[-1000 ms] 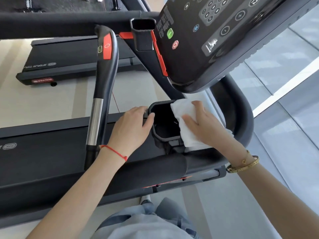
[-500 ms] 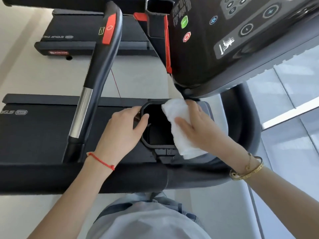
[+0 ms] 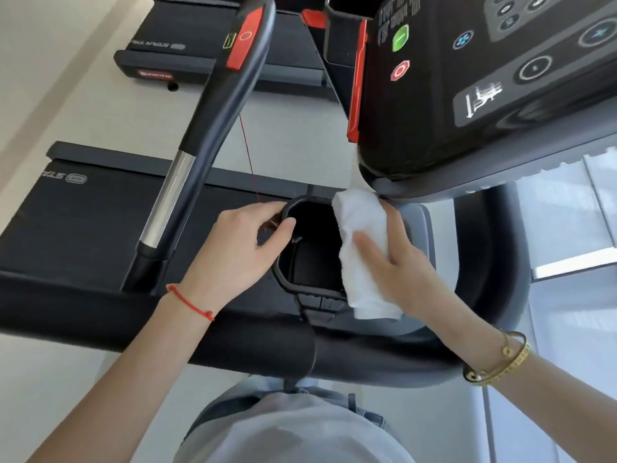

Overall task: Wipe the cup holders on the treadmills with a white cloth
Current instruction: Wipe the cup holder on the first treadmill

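Note:
A black cup holder (image 3: 310,259) with a dark, deep inside sits under the treadmill's console. My left hand (image 3: 240,248) grips its left rim, thumb over the edge. My right hand (image 3: 397,265) holds a folded white cloth (image 3: 362,248) against the holder's right rim, thumb on top of the cloth and fingers behind it. The cloth hangs down past the holder's near edge. A second cup holder (image 3: 344,31) stands at the top, left of the console.
The black console (image 3: 484,81) with green and red buttons overhangs the holder closely from above. A black and silver handrail (image 3: 207,135) rises to the left of my left hand. The thick front bar (image 3: 334,349) crosses below. A neighbouring treadmill (image 3: 200,58) lies beyond.
The view has tipped and closed in on the holder. My right hand has slid the cloth a little along the right rim, the thumb now over its middle. My left hand keeps its grip.

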